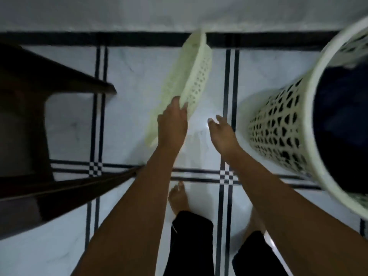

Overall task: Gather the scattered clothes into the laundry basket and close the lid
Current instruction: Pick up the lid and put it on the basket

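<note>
Floor (139, 76), pale tile w/ dark grid lines, runs under both hands. Dark wood furniture (39, 116), prob a chair or table frame, sits well off to the L of the left hand; can't tell which.

Basket (278, 126) stands just R of the right hand, upright, mouth open, perforated wall facing the hands. Dark clothes (342, 120) fill it near the rim, so gathering looks done; no loose clothes visible on the floor in view.

Lid (196, 76) is beyond and just above the left hand, tilted on edge, far end up by the wall, perforated like the basket. Blurred, so it's prob in motion, but can't say which way.

Left hand (173, 124) is clamped on the lid's near edge, fingers over the top, thumb side under; an edge grip lets it swing the lid across toward the basket. Right hand (223, 134) is free, fingers spread & loosely curled, holding nothing, betw lid and basket, likely ready to take the other edge.

Bare foot (178, 198) below the hands.

Step in hand, I'd say: lid closing, last bit of the task.
</note>
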